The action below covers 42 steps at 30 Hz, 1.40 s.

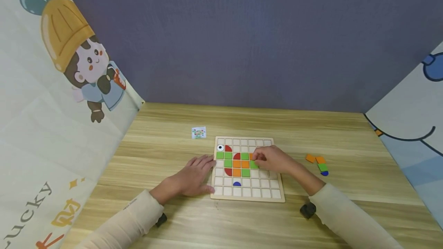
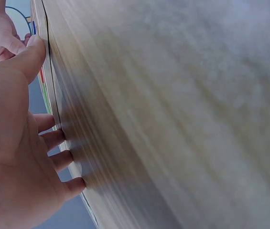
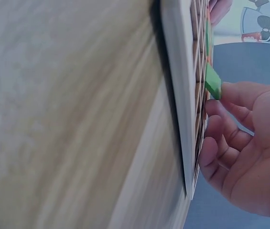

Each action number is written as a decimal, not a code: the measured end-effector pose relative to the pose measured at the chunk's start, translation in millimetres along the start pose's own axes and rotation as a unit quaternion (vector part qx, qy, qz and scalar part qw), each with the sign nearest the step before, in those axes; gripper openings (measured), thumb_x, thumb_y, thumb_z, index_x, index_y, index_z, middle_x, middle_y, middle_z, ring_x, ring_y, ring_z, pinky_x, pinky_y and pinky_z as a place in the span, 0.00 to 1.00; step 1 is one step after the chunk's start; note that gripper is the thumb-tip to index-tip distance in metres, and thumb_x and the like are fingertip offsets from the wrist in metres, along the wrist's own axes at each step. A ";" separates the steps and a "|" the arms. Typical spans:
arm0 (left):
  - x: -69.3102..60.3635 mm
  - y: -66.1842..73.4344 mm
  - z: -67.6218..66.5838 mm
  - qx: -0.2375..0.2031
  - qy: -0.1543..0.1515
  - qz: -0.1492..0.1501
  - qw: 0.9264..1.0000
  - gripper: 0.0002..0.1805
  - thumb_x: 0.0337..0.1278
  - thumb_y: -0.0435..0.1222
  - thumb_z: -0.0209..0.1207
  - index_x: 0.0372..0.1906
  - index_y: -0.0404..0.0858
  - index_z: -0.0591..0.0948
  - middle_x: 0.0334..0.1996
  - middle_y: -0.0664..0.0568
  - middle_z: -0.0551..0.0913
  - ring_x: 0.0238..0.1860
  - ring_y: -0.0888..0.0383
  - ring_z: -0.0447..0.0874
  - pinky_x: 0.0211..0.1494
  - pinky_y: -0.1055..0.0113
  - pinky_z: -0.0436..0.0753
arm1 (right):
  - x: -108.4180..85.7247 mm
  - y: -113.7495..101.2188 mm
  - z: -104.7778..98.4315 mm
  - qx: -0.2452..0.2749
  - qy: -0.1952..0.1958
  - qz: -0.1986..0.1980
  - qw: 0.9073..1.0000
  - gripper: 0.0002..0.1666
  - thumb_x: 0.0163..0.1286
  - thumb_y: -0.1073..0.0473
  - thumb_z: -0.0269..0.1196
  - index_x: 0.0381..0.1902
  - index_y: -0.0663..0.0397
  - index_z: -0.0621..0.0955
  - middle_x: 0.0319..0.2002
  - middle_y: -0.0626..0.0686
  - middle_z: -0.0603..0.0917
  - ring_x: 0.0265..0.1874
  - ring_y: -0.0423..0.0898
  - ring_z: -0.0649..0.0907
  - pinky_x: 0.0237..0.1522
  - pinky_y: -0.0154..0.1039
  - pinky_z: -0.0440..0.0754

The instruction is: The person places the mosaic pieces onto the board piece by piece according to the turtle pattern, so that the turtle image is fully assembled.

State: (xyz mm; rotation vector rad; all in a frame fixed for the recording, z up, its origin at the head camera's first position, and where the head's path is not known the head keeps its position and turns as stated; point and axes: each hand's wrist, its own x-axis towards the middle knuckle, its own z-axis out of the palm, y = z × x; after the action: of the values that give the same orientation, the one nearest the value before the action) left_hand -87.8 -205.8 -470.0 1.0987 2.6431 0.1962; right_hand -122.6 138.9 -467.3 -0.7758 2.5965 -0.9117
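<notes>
A wooden grid board [image 1: 247, 196] lies on the table with red, green and orange tiles, a round eye tile [image 1: 220, 148] and a blue half-round piece [image 1: 237, 184] on it. Along its left edge rests my left hand [image 1: 196, 175], fingers spread and thumb near the lower left corner; the left wrist view shows this hand [image 2: 15, 138] with its fingertips at the edge. Over the board's right part, my right hand [image 1: 275, 159] pinches a green tile [image 1: 254, 165]. In the right wrist view that green tile [image 3: 213, 81] is tilted at the tips of my right hand [image 3: 256, 138].
A small picture card [image 1: 199, 132] lies behind the board to the left. Right of the board are loose orange tiles [image 1: 320, 160], a green tile [image 1: 322, 167] and a blue half-round piece [image 1: 324, 173]. A dark panel [image 1: 249, 41] stands along the table's back edge.
</notes>
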 end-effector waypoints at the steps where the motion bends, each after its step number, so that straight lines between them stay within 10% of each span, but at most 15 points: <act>1: 0.0 0.1 -0.1 0.000 0.000 0.000 1.000 0.51 0.65 0.66 0.54 0.79 0.35 0.58 0.80 0.39 0.57 0.80 0.39 0.54 0.78 0.38 0.60 | -0.4 0.6 -0.2 0.000 0.001 0.000 1.000 0.05 0.72 0.61 0.64 0.42 0.48 0.85 0.33 0.42 0.87 0.30 0.34 0.79 0.36 0.31 0.80; 42: 1.2 -0.2 1.9 -0.005 -0.001 -0.003 1.000 0.50 0.65 0.66 0.54 0.79 0.35 0.58 0.80 0.40 0.57 0.80 0.39 0.54 0.78 0.37 0.60 | -58.3 51.5 -56.0 -0.062 0.060 0.106 0.991 0.12 0.76 0.58 0.60 0.52 0.54 0.84 0.42 0.51 0.87 0.40 0.45 0.84 0.38 0.40 0.82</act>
State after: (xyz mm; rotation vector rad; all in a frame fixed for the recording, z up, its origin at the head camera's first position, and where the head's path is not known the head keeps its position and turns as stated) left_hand -88.2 -205.0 -472.1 1.0866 2.6405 0.2076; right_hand -119.0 233.6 -453.0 -0.4751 2.7970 -0.7619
